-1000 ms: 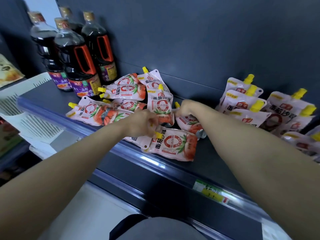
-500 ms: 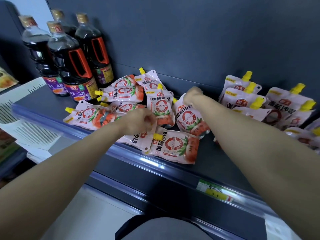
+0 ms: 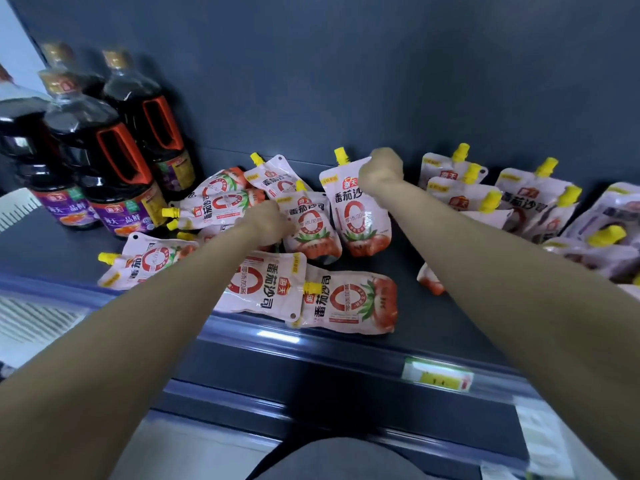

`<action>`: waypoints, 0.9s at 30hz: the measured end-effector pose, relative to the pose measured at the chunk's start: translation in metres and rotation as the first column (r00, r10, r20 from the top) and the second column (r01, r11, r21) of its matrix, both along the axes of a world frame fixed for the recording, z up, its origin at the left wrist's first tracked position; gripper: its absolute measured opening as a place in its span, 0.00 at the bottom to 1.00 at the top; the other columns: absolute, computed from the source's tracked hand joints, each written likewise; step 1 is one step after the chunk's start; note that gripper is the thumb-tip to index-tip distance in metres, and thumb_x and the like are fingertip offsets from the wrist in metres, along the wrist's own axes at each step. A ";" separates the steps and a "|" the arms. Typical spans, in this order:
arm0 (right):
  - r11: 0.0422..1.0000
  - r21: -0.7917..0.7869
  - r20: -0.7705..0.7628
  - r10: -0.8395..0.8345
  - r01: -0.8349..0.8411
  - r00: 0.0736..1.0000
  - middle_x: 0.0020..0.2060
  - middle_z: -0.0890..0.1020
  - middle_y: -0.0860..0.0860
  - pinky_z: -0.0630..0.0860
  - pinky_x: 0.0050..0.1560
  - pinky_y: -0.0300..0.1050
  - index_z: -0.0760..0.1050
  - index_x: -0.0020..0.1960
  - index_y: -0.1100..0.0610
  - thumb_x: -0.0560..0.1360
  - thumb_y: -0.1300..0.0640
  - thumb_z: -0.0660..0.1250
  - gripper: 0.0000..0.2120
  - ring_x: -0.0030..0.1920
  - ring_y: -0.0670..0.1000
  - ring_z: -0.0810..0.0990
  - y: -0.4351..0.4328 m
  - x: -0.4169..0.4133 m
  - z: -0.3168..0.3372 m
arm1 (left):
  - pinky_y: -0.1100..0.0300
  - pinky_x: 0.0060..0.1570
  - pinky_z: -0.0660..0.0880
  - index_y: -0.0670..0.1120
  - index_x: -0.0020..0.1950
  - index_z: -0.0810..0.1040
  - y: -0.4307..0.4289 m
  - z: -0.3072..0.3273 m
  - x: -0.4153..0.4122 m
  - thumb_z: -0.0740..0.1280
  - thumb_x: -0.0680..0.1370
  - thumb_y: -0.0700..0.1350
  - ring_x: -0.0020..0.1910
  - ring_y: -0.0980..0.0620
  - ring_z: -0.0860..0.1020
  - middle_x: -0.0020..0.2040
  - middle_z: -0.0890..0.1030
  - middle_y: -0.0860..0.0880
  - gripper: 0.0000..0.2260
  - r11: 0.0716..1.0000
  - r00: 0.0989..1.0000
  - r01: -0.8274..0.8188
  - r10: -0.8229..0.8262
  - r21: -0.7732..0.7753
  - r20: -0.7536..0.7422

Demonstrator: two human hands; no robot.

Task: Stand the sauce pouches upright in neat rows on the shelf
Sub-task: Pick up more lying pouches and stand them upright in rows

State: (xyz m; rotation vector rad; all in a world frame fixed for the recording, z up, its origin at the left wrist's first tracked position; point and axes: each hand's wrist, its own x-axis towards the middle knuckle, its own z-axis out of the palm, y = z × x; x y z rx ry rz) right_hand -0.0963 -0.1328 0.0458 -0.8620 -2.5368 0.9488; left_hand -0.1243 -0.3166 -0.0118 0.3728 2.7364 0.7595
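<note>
Four dark soy sauce bottles with orange handles stand upright at the back left, close together. A green-and-yellow price tag sits on the front rail. A white ruled divider lies at the far left.

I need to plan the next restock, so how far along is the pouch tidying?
Early on. Done: the pouches on the right stand in rough rows. In hand: the right hand grips an upright pouch by its top, and the left hand is on the pouch beside it. Left: the heap by the bottles and the two flat pouches at the front edge.
</note>
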 end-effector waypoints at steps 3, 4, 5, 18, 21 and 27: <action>1.000 -0.007 -0.068 -0.013 0.013 0.998 0.54 0.80 0.57 0.69 0.43 0.41 0.77 0.55 0.63 0.74 0.69 0.56 0.15 0.47 0.54 0.75 0.002 0.006 0.006 | 0.56 0.41 0.69 0.38 0.55 0.74 0.010 0.002 -0.007 0.68 0.74 0.53 0.43 0.47 0.74 0.51 0.78 0.43 0.20 0.999 0.996 -0.013 0.009 0.045 0.084; 1.000 -0.006 -0.084 -0.021 0.020 0.996 0.53 0.80 0.58 0.69 0.42 0.41 0.77 0.56 0.62 0.74 0.70 0.56 0.15 0.46 0.53 0.74 0.004 0.007 0.007 | 0.59 0.36 0.67 0.38 0.54 0.73 0.013 0.003 -0.009 0.69 0.73 0.53 0.39 0.49 0.73 0.48 0.77 0.44 0.20 0.995 0.993 -0.045 0.035 0.088 0.110; 1.000 -0.004 -0.100 -0.026 0.026 0.995 0.51 0.80 0.57 0.68 0.42 0.40 0.76 0.56 0.62 0.74 0.70 0.56 0.15 0.45 0.53 0.73 0.005 0.009 0.008 | 0.60 0.32 0.66 0.39 0.55 0.72 0.016 0.004 -0.011 0.70 0.72 0.52 0.35 0.51 0.72 0.46 0.76 0.45 0.20 0.985 0.986 -0.092 0.070 0.143 0.154; 0.993 0.103 -0.150 -0.043 0.058 0.988 0.40 0.76 0.52 0.63 0.30 0.37 0.77 0.49 0.61 0.74 0.70 0.55 0.14 0.42 0.51 0.73 0.005 0.028 0.017 | 0.55 0.50 0.74 0.37 0.63 0.72 0.037 0.002 -0.030 0.75 0.69 0.42 0.58 0.44 0.77 0.61 0.78 0.42 0.25 0.844 0.914 -0.299 0.119 0.445 0.388; 0.995 0.085 -0.177 -0.034 0.049 0.984 0.33 0.73 0.50 0.63 0.28 0.37 0.70 0.37 0.57 0.74 0.70 0.54 0.13 0.40 0.52 0.73 0.005 0.030 0.021 | 0.56 0.47 0.73 0.37 0.65 0.71 0.040 0.000 -0.028 0.74 0.70 0.39 0.58 0.43 0.77 0.62 0.77 0.41 0.26 0.844 0.912 -0.294 0.108 0.448 0.395; 0.993 0.101 -0.227 -0.033 0.057 0.973 0.29 0.69 0.46 0.65 0.32 0.39 0.69 0.36 0.57 0.74 0.71 0.54 0.13 0.39 0.52 0.72 -0.001 0.044 0.028 | 0.50 0.39 0.77 0.38 0.61 0.72 0.039 0.006 -0.022 0.69 0.72 0.33 0.51 0.41 0.80 0.57 0.79 0.40 0.18 0.808 0.884 -0.303 0.041 0.505 0.466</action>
